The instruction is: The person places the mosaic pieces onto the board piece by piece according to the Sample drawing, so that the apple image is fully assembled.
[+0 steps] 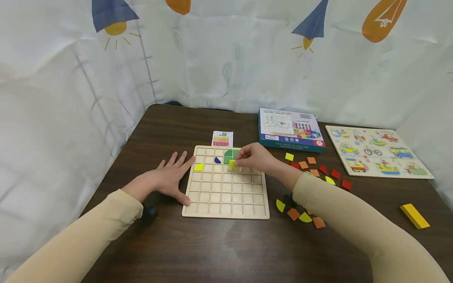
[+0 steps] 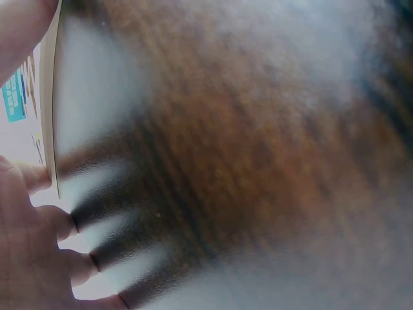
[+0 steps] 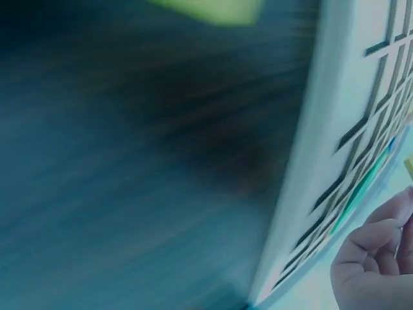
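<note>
A wooden grid board (image 1: 226, 212) lies on the dark table. My right hand (image 1: 255, 158) pinches a yellow square tile (image 1: 232, 164) over the upper part of the board. Beside it, green pieces (image 1: 230, 155) sit in the top cells. A dark blue piece (image 1: 217, 160) and a yellow quarter-round piece (image 1: 199, 167) lie in cells further left. My left hand (image 1: 170, 176) rests with spread fingers at the board's left edge, thumb and a fingertip touching the rim. In the left wrist view, the fingers (image 2: 64, 223) lie flat on the table.
A pattern card (image 1: 222, 138) lies just behind the board. Back right are a boxed bead set (image 1: 291, 129) and a picture puzzle board (image 1: 378, 151). Loose orange, red and yellow pieces (image 1: 314, 173) are scattered right of the board, partly behind my right forearm. A yellow block (image 1: 415, 216) lies far right.
</note>
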